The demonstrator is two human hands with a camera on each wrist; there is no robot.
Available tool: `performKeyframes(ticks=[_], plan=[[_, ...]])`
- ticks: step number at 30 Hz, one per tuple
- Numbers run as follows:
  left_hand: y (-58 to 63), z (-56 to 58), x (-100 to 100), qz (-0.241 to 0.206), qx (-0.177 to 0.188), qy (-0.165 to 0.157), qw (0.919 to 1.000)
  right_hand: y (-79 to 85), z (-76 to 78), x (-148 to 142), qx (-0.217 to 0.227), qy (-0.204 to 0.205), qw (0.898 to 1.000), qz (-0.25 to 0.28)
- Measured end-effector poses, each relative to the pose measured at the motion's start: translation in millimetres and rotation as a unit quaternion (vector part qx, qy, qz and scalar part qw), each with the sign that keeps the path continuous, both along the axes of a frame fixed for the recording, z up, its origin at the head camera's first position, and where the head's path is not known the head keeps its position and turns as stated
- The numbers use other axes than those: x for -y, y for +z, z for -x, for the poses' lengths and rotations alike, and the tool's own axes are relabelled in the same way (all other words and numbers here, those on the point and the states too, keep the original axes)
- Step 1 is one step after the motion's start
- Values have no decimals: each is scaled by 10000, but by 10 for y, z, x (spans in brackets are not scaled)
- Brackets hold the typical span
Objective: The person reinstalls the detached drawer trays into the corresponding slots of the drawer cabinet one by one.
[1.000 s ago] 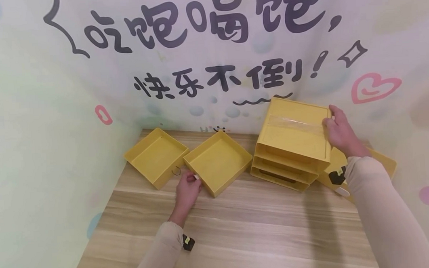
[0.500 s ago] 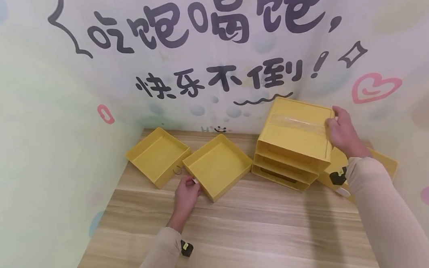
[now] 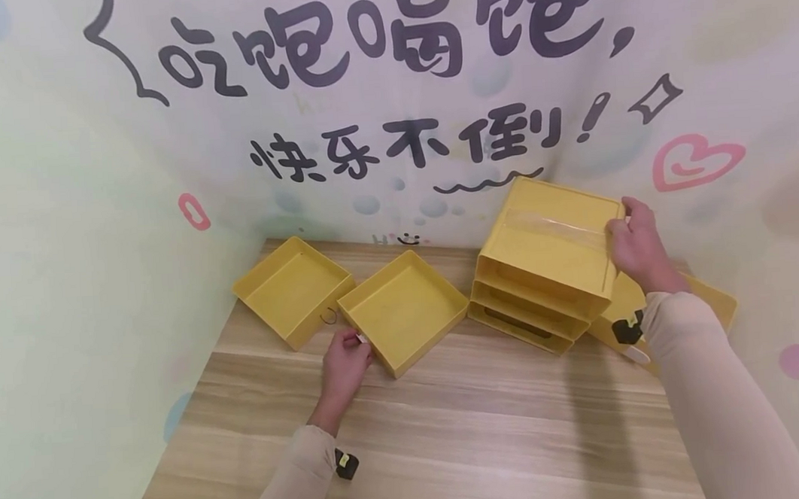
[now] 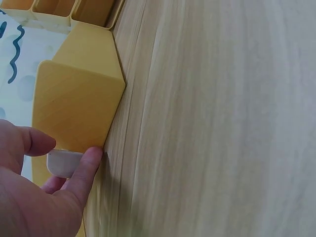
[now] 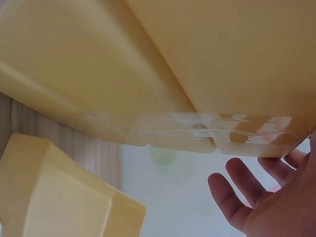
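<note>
In the head view my left hand (image 3: 345, 367) is at the near left side of a yellow drawer (image 3: 406, 309). The left wrist view shows its thumb and fingers pinching the drawer's small white handle (image 4: 65, 163). My right hand (image 3: 639, 248) holds the back right corner of a yellow drawer cabinet (image 3: 555, 234), thumb at the top edge. In the right wrist view its fingers (image 5: 247, 180) reach past the cabinet's back edge; the thumb is hidden there. The cabinet's open slots face the front, and clear tape crosses its top.
A second yellow drawer (image 3: 296, 289) lies at the left, with a thin dark loop (image 3: 330, 316) beside it. Another yellow drawer (image 3: 714, 297) with a white handle (image 3: 637, 354) sits behind the right forearm. A printed wall (image 3: 370, 206) borders the wooden table (image 3: 450, 443).
The drawer at my left hand has slid slightly toward me, and the left hand moved with it. The cabinet's top has shifted a little to the right with my right hand.
</note>
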State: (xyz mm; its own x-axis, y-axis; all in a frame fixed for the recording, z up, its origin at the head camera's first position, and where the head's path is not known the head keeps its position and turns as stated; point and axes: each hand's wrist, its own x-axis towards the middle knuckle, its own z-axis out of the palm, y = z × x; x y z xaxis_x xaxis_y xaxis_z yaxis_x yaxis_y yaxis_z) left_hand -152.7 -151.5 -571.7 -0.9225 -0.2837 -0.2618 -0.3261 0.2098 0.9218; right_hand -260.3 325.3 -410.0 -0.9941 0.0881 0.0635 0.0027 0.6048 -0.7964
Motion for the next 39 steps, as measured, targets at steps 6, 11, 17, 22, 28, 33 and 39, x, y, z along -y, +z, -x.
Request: performKeyframes(ticks=[6,11,17,22,28,33,39], plan=[[-3,-43,20,20,32,4,10000,10,4,15,-41,-30,10000,-69],[-19,-70,30,131,40,-14,9999,5,-6,30,-36,-83,9997,-224],[-8,-92,38,174,34,-9,9998,27,-39,32,190,-122,9997,56],[-16,-101,43,95,38,-19,9999,18,-60,40,185,-220,9996,22],[-14,-106,57,-16,14,-9,10000,18,-99,84,259,-366,9990,-34],[-1,-112,65,1,-4,-12,10000,19,-112,101,318,-444,9985,-52],[10,-122,78,96,12,10,10000,-3,-114,107,217,-560,9980,-191]])
